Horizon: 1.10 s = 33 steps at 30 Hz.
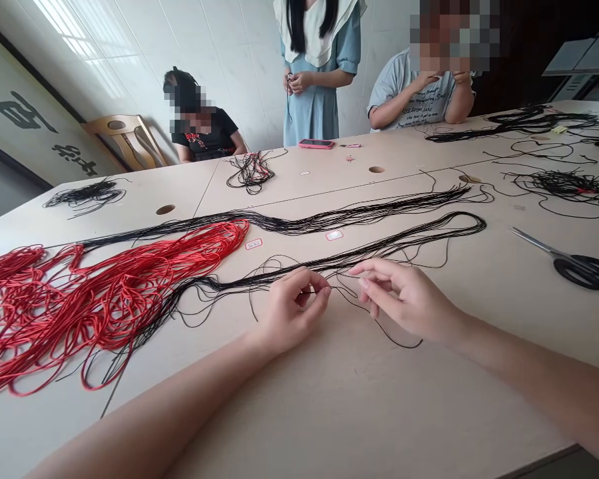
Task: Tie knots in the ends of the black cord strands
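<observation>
My left hand (299, 303) is closed, thumb and forefinger pinching a thin black cord (402, 344). From that pinch the cord runs right, dropping in a loose curve onto the table below my other hand. My right hand (404, 296) hovers just beside it with fingers apart; no cord shows gripped between them. Behind both hands stretches a long bundle of black cords (379, 243), looped at its right end. To the left lies a large heap of red cord (144, 286), partly over the black strands.
Black-handled scissors (574, 263) lie at the right. A second black bundle (309, 223) runs farther back, near small labels (334, 235). Tangled black cords (564, 186) and a phone (316, 144) sit across the table (289, 412). Several people are on the far side.
</observation>
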{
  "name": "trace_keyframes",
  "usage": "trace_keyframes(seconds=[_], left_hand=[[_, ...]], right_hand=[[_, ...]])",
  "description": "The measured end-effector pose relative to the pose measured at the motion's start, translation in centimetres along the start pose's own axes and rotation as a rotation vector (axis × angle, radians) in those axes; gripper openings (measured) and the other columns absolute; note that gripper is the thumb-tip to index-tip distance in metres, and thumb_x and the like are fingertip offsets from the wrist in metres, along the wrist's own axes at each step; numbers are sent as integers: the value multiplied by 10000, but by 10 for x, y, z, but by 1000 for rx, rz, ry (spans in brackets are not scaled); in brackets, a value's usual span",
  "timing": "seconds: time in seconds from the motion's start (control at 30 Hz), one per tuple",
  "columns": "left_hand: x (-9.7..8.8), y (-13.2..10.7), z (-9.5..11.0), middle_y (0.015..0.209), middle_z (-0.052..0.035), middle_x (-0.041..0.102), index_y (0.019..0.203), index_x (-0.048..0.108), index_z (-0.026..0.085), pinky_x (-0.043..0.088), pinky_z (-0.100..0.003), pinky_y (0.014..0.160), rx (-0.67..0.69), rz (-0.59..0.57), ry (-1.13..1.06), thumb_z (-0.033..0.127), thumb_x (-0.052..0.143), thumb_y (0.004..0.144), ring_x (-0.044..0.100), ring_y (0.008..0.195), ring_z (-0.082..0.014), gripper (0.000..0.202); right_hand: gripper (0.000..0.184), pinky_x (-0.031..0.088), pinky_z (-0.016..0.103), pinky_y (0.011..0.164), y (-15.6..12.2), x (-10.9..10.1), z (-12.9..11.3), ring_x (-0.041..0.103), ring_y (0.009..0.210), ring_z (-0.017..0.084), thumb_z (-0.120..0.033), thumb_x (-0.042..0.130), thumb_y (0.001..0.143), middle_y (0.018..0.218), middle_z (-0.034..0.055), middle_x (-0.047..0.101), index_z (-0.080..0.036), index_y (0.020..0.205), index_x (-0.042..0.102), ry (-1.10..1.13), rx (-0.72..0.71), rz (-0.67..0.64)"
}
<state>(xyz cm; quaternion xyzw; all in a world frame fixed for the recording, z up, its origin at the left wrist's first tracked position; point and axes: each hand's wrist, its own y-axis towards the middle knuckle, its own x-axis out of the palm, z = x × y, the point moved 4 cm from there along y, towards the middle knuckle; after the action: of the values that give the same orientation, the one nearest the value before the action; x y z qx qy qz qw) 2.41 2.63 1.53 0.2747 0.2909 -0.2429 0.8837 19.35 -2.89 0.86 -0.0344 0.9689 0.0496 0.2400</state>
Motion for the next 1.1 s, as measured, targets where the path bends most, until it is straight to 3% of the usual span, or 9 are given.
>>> trace_keyframes(seconds=[0.13,0.23,0.33,0.6,0.83,1.1], left_hand=[[0,0,0,641,23,481,780,557,155,307,-190,471,13,-10,-18,209,502,823,339,514,-64,88],[1,0,1,644,21,470,779,556,152,298,-194,469,37,-30,-32,207,503,824,331,516,-65,89],[2,0,2,644,19,462,767,556,147,292,-199,468,50,-56,-30,205,502,823,321,516,-66,97],[2,1,4,633,22,442,758,559,142,286,-203,470,51,-102,-21,196,501,818,312,522,-68,100],[3,1,3,639,23,428,761,551,144,280,-205,464,43,-117,-45,200,496,821,308,518,-67,98],[3,0,3,658,12,456,771,554,143,290,-205,468,45,-130,-31,203,488,825,319,525,-69,105]], right_hand=[[281,409,215,455,1,8,8,478,444,67,-336,484,865,688,-44,538,-273,1137,517,16,59,-52],[257,332,204,440,2,12,8,364,445,71,-325,534,833,524,-71,396,-271,1078,591,-72,10,-48],[199,296,208,437,3,13,7,313,443,70,-344,545,824,491,-74,345,-237,965,636,-100,-22,-27],[64,297,202,448,1,9,-1,310,457,64,-217,540,804,507,-70,339,-200,789,599,-191,-192,69],[115,334,199,479,1,8,-6,375,569,65,-146,581,741,825,-6,505,-191,844,607,-243,-304,91],[58,270,208,451,1,2,-6,288,475,62,-156,542,780,525,-68,285,-181,746,581,-311,-312,94]])
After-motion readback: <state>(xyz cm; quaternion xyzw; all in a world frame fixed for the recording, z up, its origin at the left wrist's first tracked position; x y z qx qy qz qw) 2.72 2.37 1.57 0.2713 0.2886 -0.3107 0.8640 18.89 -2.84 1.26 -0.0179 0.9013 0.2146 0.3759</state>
